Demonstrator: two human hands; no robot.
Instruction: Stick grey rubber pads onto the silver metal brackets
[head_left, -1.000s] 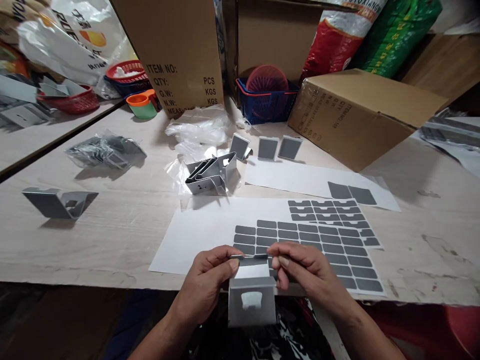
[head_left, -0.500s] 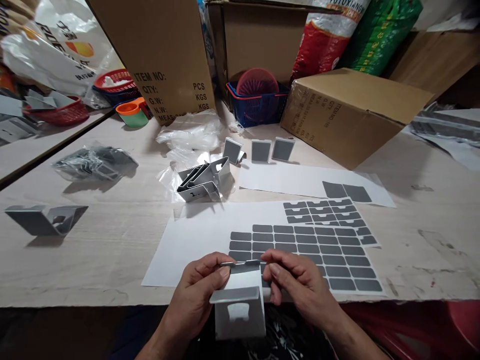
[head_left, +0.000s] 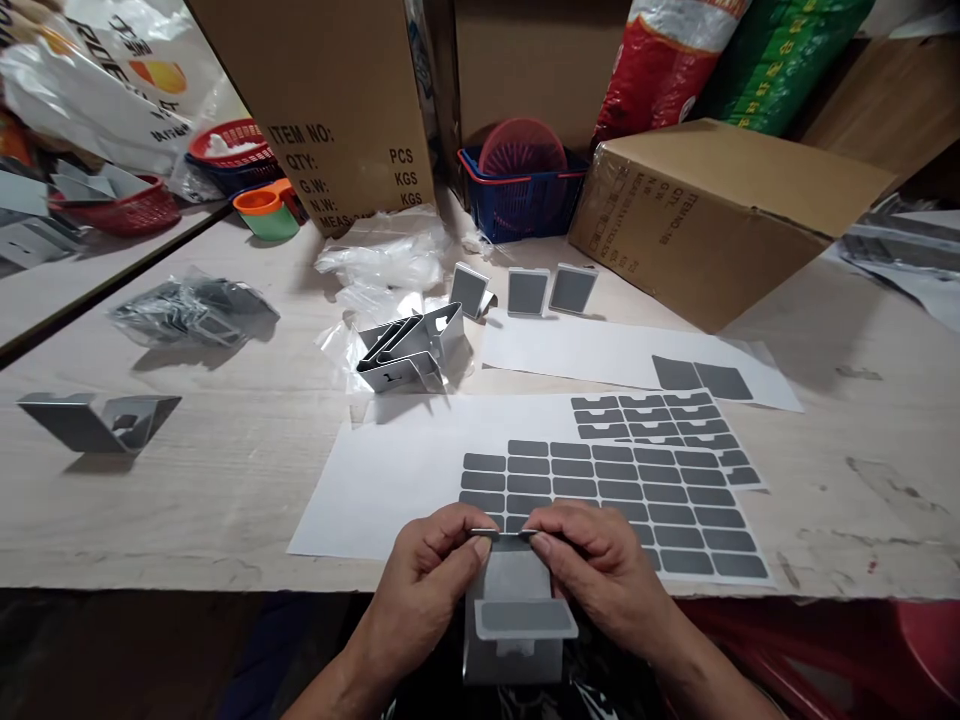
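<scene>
A bent silver metal stand [head_left: 517, 585] hangs at the table's front edge, its far edge held between both hands. My left hand [head_left: 439, 570] pinches the left end of that edge, and my right hand [head_left: 592, 560] pinches the right end. A dark grey pad [head_left: 525, 617] covers the stand's near lip. Just beyond the hands lies a white sheet of grey rectangular stickers [head_left: 615, 490], partly hidden by the fingers. Another sheet with notched grey stickers [head_left: 645, 412] lies behind it.
Several nested metal stands [head_left: 405, 350] sit on plastic wrap, with three padded stands [head_left: 527, 292] behind. A single stand [head_left: 97, 422] and bagged pieces [head_left: 199, 308] are at left. Cartons [head_left: 720, 200] and a blue basket [head_left: 517, 200] line the back.
My right hand has closed onto the right end of the stand's far edge. The stand has shifted slightly right and turned, so its near lip now shows the grey pad. The view has moved a little.
</scene>
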